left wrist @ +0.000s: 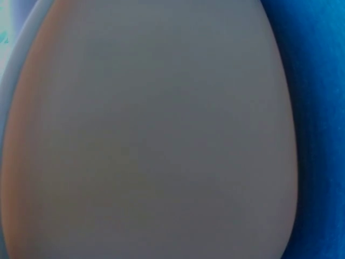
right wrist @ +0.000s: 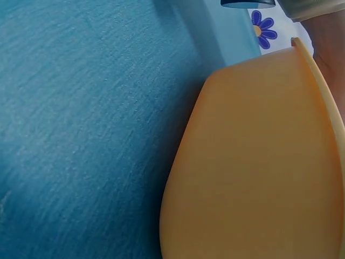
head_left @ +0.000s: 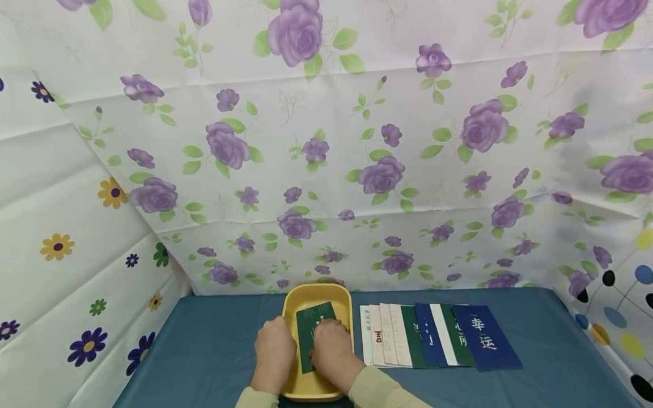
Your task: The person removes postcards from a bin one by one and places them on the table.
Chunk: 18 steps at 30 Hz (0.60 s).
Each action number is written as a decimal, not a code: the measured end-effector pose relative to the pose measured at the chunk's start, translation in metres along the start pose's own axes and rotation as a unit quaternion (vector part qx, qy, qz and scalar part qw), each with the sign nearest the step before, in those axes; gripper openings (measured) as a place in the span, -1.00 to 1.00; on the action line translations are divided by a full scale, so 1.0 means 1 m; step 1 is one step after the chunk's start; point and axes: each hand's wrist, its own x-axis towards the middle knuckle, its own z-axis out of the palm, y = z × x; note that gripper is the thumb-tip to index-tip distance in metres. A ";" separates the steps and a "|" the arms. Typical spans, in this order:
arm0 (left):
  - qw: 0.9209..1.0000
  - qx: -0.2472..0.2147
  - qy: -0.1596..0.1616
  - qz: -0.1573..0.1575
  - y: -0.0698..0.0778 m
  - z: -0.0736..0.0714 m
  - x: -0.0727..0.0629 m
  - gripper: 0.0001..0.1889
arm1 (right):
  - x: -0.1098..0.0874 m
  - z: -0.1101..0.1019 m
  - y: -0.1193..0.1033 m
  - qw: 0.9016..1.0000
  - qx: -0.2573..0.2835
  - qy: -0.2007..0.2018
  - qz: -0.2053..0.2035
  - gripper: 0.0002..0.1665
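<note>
A yellow plastic tray stands on the blue cloth, its outer wall filling much of the right wrist view. Inside it lies a dark green card with pale writing, slightly turned. My left hand grips the tray's left rim, fingertips hidden from the head view. Over the tray, my right hand has curled fingers and pinches the green card near its right side; the hand covers part of the card. In the left wrist view, a dim close surface fills the middle, too near to make out.
Right of the tray, several overlapping cards lie in a row, from white ones to green and a blue card with white characters. A blue cloth covers the table. Flowered sheets hang behind and at the sides.
</note>
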 end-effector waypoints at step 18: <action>1.000 0.003 0.004 0.002 -0.001 0.001 0.002 -0.92 | -0.007 -0.013 -0.003 0.994 -0.055 0.094 -0.025 -0.54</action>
